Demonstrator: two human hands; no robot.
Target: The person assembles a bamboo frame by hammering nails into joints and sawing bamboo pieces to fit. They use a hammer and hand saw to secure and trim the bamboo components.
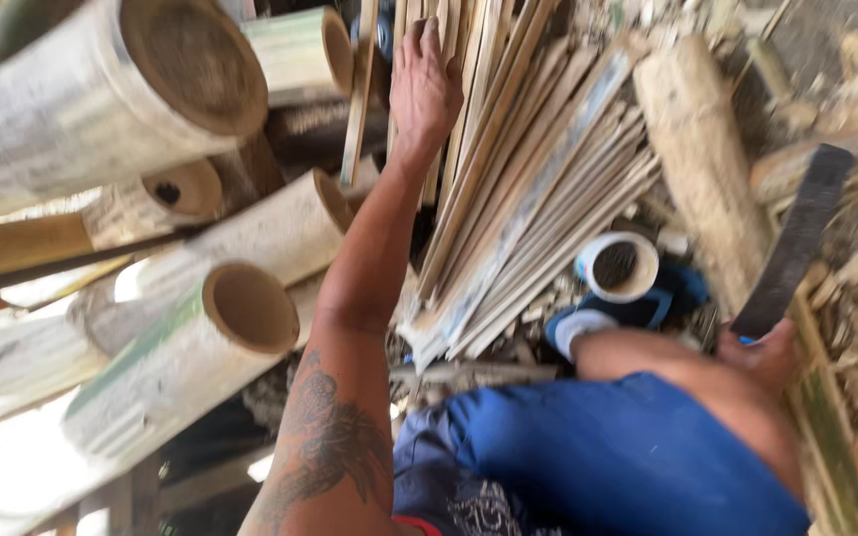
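The left hand point(425, 84) is lying loosely on the bamboo strips point(518, 199); the right hand point(767, 352) is gripping a dark blade point(796, 238), best kept pointed away.

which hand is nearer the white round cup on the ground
Right. The right hand, gripping a dark flat blade, sits just right of the white round cup; the left hand reaches far up-left onto the split bamboo strips.

No packages, labels, signs or screens show anywhere among the bamboo, the strips and the debris.
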